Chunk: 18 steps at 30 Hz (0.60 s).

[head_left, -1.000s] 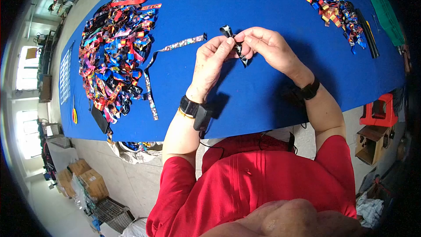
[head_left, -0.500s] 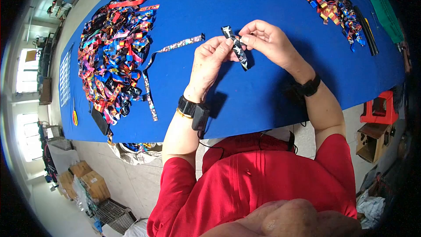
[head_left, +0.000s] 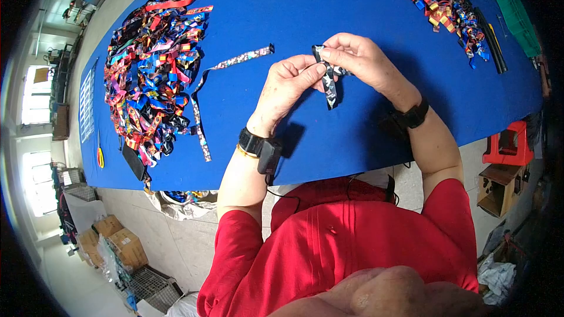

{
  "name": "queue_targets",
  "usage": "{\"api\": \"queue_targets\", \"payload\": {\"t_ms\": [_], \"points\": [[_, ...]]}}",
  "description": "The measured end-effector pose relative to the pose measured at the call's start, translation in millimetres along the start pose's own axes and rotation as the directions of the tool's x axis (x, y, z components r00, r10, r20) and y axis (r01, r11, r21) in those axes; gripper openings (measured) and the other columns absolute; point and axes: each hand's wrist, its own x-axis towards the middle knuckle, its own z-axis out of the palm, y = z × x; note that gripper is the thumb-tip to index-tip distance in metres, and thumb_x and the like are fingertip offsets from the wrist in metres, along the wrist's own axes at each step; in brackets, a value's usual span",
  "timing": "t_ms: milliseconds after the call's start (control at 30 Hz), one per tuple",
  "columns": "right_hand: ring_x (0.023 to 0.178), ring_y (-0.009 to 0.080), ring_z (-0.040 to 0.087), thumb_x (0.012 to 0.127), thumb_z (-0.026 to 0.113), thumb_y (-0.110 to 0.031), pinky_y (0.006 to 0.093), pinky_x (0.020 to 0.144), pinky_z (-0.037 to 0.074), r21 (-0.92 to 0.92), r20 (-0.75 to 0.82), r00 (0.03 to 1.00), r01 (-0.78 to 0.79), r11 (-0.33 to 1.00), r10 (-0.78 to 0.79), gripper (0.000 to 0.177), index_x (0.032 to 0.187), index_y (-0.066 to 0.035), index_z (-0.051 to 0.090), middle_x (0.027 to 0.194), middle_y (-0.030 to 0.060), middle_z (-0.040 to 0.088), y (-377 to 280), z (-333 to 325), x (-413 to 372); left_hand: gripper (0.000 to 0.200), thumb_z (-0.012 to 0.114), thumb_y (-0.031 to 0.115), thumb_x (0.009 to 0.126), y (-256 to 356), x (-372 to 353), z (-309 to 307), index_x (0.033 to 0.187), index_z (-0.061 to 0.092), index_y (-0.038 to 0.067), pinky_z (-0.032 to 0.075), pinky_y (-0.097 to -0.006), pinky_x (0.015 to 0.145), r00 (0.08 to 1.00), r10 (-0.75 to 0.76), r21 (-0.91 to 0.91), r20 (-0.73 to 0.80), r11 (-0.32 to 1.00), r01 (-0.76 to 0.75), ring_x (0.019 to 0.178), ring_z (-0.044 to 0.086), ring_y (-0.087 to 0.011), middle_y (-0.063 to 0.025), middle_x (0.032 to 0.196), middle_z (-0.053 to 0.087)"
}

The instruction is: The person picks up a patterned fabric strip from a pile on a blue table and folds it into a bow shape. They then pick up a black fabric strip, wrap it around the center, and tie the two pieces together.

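Note:
A short black ribbon [head_left: 331, 95] with a white pattern is held above the blue table [head_left: 282, 141]. My left hand [head_left: 285, 85] pinches it between thumb and fingers near its middle. From the other side, my right hand [head_left: 370, 64] grips its upper part, thumb pressed to the fingers. The ribbon is folded or crossed where the hands meet, and the fingers hide part of it. One end hangs down below the fingertips. Left of my hands lies a long floral ribbon [head_left: 235, 60], bent toward the table's front.
A large heap of colourful ribbons [head_left: 155, 76] covers the table's left side. Folded ribbon pieces [head_left: 437, 9] lie at the far right, beside a black bar-like object [head_left: 492, 44] and a green basket [head_left: 511, 9]. A red stool [head_left: 510, 145] stands right of the table.
The black ribbon has turned more upright and sits slightly lower. My right hand has moved down and closer to my left, now pinching the ribbon's upper part.

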Motion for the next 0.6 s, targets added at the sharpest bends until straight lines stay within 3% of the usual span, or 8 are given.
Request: {"api": "queue_targets", "payload": {"t_ms": [533,600], "points": [[0.068,0.0078,0.063,0.1,0.064,-0.016,0.0218,0.059,0.052,0.008,-0.022,1.0,0.008,1.0,-0.008,0.016,0.099,0.0,0.065,0.081,0.0023,0.067,2,0,-1,0.019,0.068,0.011,0.096,0,-2,5,0.108,0.07,-0.003,0.055,-0.0297,0.084,0.998,-0.048,0.115,-0.037,0.992,0.052,0.087,0.069,-0.0147,-0.0118,0.099,0.075],[0.068,0.0072,0.063,0.1,0.064,-0.016,0.0215,0.059,0.052,-0.036,-0.022,1.0,-0.013,0.999,0.012,0.016,0.099,0.0,0.066,0.081,0.0018,0.067,-4,0,-3,0.017,0.07,0.012,0.095,0,-2,6,0.104,0.072,-0.001,0.053,-0.0264,0.079,0.998,-0.053,0.094,-0.037,0.994,0.056,0.083,0.067,-0.011,-0.0064,0.093,0.074]]}}
